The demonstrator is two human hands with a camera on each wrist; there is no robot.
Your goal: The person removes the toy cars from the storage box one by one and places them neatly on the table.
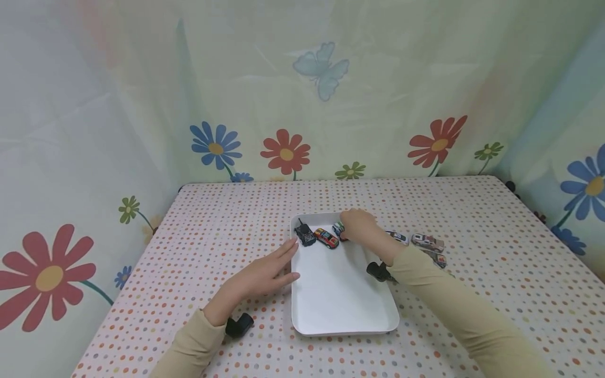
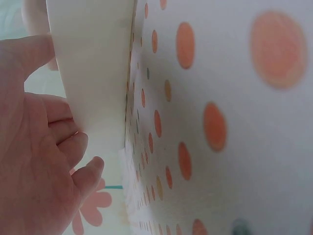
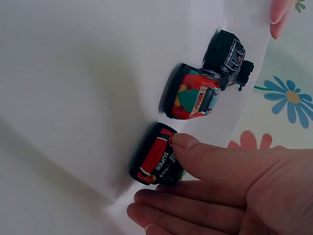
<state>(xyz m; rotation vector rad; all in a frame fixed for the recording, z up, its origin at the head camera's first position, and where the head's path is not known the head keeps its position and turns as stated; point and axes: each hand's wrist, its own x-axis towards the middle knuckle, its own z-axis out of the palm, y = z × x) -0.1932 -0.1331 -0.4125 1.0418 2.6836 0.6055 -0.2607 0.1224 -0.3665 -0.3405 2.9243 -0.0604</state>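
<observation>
A white tray (image 1: 343,294) lies on the dotted cloth. My right hand (image 1: 360,227) is at its far end, pinching a black and red toy car (image 3: 159,154) between thumb and fingers; in the head view the hand partly covers that car. Beside it in the tray are a red, yellow and green toy car (image 1: 326,238) and a black toy tank (image 1: 304,233). My left hand (image 1: 260,275) touches the tray's left rim, its fingers fairly straight in the head view. The left wrist view shows that hand (image 2: 39,142) against the tray's outer wall (image 2: 95,73).
Right of the tray, on the cloth, are several more toy cars: a white and blue one (image 1: 398,238), a silver and red one (image 1: 427,242) and a dark one (image 1: 437,258) partly behind the right forearm. A flowered curtain (image 1: 378,94) stands behind the table.
</observation>
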